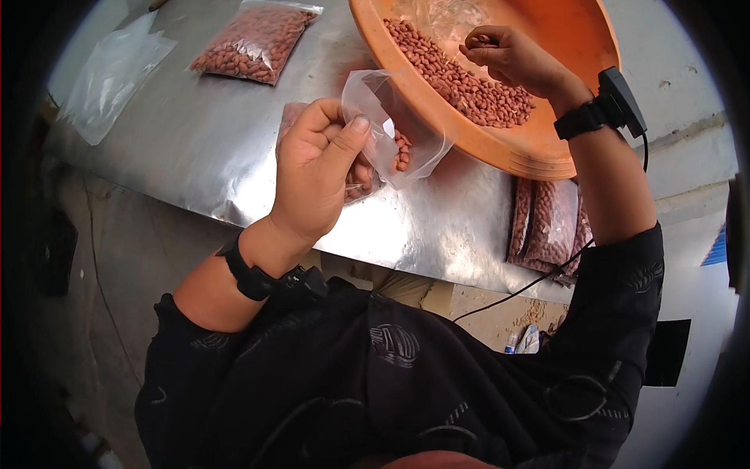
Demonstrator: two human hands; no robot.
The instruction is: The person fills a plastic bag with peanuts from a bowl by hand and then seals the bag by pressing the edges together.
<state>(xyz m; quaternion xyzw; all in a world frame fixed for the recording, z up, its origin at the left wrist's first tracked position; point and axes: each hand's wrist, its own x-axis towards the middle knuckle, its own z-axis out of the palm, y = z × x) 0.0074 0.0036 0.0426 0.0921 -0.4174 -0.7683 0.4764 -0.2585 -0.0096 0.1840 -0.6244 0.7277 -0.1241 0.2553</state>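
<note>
My left hand (312,172) pinches the rim of a clear plastic bag (426,152) between thumb and fingers, and the bag's mouth gapes. Some red-skinned peanuts show inside it, low down. Over the orange basin (539,152), my right hand (512,59) is curled closed, with a few peanuts (483,39) visible in its fingers. A heap of loose peanuts (461,86) lies in the basin below that hand. The lower part of the bag is partly hidden behind my left hand.
A filled bag of peanuts (258,39) lies on the metal table (203,117), with clear plastic bags (113,78) to its left. More filled bags (551,223) lie at the table's near right edge. A black cable (508,297) runs beside them.
</note>
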